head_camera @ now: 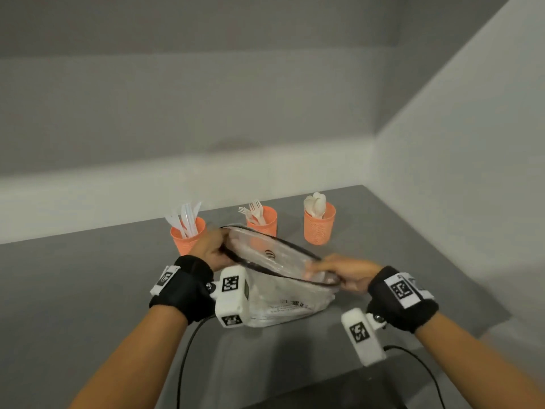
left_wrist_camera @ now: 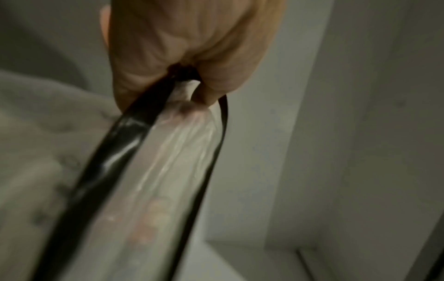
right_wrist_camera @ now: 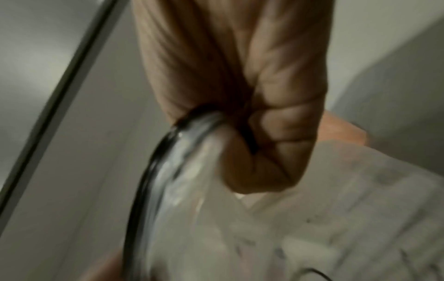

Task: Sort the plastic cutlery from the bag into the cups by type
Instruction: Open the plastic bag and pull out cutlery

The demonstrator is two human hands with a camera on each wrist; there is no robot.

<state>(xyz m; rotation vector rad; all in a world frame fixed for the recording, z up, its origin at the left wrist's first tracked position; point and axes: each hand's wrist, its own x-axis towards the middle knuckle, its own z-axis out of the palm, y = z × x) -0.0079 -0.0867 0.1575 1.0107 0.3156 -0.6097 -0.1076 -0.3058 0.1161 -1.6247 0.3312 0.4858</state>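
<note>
A clear plastic bag (head_camera: 283,293) with a black-edged mouth stands on the grey table (head_camera: 88,278), held between both hands. My left hand (head_camera: 211,249) grips the left end of the rim (left_wrist_camera: 153,114). At the right end of the rim (right_wrist_camera: 182,136), my right hand (head_camera: 346,274) pinches it the same way. Behind the bag stand three orange cups: the left cup (head_camera: 185,239) holds clear knives, the middle cup (head_camera: 265,221) holds forks, the right cup (head_camera: 320,222) holds spoons. I cannot tell what lies inside the bag.
Grey walls close the table at the back and on the right (head_camera: 457,172). The table's front edge drops off at the lower right (head_camera: 383,376). Black cables (head_camera: 188,349) run from the wrist cameras toward me.
</note>
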